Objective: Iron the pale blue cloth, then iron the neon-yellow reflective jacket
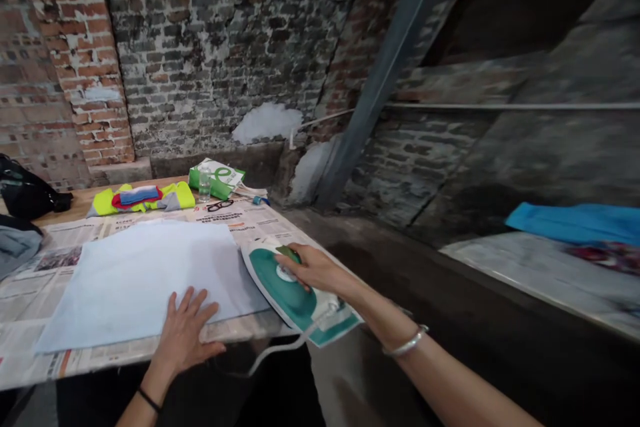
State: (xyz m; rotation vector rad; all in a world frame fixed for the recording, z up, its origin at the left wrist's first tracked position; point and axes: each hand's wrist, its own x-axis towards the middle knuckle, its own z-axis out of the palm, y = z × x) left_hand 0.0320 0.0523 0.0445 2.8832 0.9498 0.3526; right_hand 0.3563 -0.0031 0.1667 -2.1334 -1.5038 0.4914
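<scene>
While your right hand (317,269) grips the iron (267,279) beside the cloth (133,280), your left hand (184,335) rests open at its near edge. Cloth's flat on newspaper (273,223), mostly smooth; can't tell what's left.

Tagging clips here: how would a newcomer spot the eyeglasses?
On the newspaper-covered table, look beyond the pale cloth toward the brick wall. Near the green bag lie the eyeglasses, their dark frame setting them apart from the upright clear container.

Rough workroom, exact kind unclear: bare brick walls (225,60), newspaper-covered table (270,220), steam iron (270,277).
</scene>
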